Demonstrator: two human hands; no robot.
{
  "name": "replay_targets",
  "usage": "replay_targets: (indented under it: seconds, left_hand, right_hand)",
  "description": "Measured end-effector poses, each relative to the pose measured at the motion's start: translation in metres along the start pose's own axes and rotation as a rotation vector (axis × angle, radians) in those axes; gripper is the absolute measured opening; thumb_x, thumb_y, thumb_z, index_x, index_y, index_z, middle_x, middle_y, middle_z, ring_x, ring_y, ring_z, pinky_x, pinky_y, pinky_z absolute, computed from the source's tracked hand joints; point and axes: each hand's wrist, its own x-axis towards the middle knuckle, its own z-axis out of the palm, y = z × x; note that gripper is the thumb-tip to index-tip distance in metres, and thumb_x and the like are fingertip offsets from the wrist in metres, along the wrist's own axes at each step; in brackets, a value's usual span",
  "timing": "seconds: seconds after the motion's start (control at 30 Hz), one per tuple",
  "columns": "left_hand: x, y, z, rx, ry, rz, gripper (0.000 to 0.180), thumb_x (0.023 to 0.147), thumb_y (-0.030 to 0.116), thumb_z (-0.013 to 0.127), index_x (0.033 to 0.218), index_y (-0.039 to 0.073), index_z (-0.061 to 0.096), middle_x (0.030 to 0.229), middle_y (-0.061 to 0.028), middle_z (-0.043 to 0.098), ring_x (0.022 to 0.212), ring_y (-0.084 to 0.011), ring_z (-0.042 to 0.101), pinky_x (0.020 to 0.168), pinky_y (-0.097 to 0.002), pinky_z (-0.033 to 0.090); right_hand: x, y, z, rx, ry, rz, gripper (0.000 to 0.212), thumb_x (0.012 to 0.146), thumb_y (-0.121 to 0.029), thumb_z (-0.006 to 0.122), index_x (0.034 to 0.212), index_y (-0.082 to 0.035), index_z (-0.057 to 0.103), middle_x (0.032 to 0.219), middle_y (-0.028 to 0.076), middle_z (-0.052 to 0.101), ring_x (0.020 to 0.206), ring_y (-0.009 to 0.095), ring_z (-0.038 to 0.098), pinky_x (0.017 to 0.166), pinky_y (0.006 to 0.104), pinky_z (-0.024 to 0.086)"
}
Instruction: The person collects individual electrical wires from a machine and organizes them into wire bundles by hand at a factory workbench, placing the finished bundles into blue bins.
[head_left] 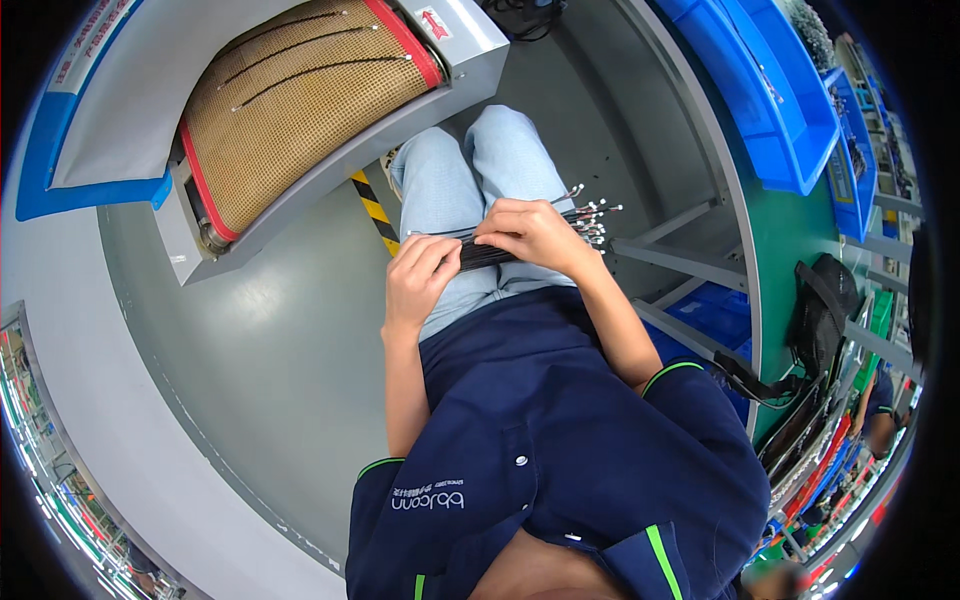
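A bundle of thin black cables [484,256] lies across my lap, its white connector ends [598,218] fanned out past the right side. My right hand [535,236] grips the bundle from above, thumb and fingers closed round it. Beside it, my left hand [420,278] is closed with thumb and fingertips pinched at the bundle's left part. One cable appears to lie slightly apart along the top, near the left fingers. The far left ends of the cables are mostly hidden by that hand.
Ahead on the left is a conveyor with a tan mesh belt [300,120], red along its edges, carrying a few loose black cables [322,79]. Blue bins [790,130] stand on a green-topped bench [775,270] at the right. A black bag [825,310] rests there too.
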Motion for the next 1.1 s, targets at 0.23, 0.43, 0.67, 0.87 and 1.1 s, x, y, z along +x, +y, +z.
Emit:
replay_targets:
  seconds: [0.23,0.43,0.67,0.87,1.1]
  left_hand:
    - [0.005,0.001,-0.001,0.06,-0.016,0.033,0.018,0.067,-0.002,0.072,0.081,0.003,0.063,0.078,-0.0058,0.064,0.072,-0.0222,0.061,0.062,-0.0324,0.05]
    - [-0.004,-0.021,-0.017,0.048,0.043,-0.138,0.014,0.071,-0.002,0.07,0.082,0.004,0.063,0.081,-0.007,0.064,0.074,-0.0228,0.061,0.063,-0.0304,0.049]
    - [-0.015,-0.033,-0.018,-0.118,0.088,-0.507,0.017,0.081,-0.001,0.067,0.098,0.001,0.064,0.088,-0.0066,0.065,0.08,-0.0148,0.062,0.069,-0.0263,0.05]
    - [-0.018,-0.026,0.007,-0.749,0.113,-0.768,0.035,0.086,0.0,0.063,0.12,-0.003,0.053,0.097,-0.0082,0.064,0.087,-0.0133,0.061,0.079,-0.0238,0.05]
    - [-0.026,-0.024,0.021,-1.214,0.415,-0.836,0.019,0.09,0.004,0.059,0.108,-0.003,0.06,0.093,-0.0066,0.063,0.083,-0.0107,0.061,0.077,-0.0222,0.052]
  right_hand:
    - [0.0,0.0,0.0,0.012,-0.021,0.034,0.011,0.078,-0.009,0.07,0.086,-0.002,0.068,0.078,0.008,0.063,0.067,0.022,0.061,0.061,0.0303,0.049]
    - [-0.006,0.014,-0.028,-0.06,-0.032,0.126,0.015,0.079,-0.01,0.069,0.091,-0.002,0.068,0.08,0.009,0.064,0.072,0.022,0.063,0.064,0.0307,0.049]
    - [-0.008,0.011,-0.034,-0.103,0.046,0.189,0.013,0.08,-0.006,0.068,0.093,-0.003,0.069,0.084,0.009,0.067,0.075,0.024,0.065,0.067,0.0315,0.05]
    - [0.005,0.0,-0.015,-0.118,0.055,0.181,0.012,0.079,-0.007,0.068,0.09,-0.003,0.069,0.082,0.009,0.066,0.075,0.025,0.064,0.066,0.0323,0.05]
    - [0.006,-0.001,-0.011,-0.161,-0.024,0.14,0.013,0.078,-0.009,0.069,0.088,-0.002,0.068,0.083,0.009,0.066,0.073,0.023,0.065,0.065,0.0311,0.051]
